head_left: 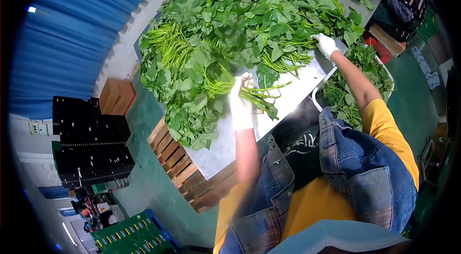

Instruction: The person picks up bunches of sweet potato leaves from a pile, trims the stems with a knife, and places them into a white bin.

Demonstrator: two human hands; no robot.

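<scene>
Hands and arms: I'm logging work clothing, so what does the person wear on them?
White gloves cover the left hand and right hand. Forearms are uncovered; short yellow sleeves end near the elbow, under a blue denim vest.

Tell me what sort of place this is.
Probably a vegetable packing shed: a heap of leafy greens on a metal table, stacked black crates beside it, and a gloved left hand holding a bunch.

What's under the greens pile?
A metal sheet, bare at its near edge, lying on wooden slats. The left hand holds stems above the bare part. Anything else beneath the greens is covered.
</scene>
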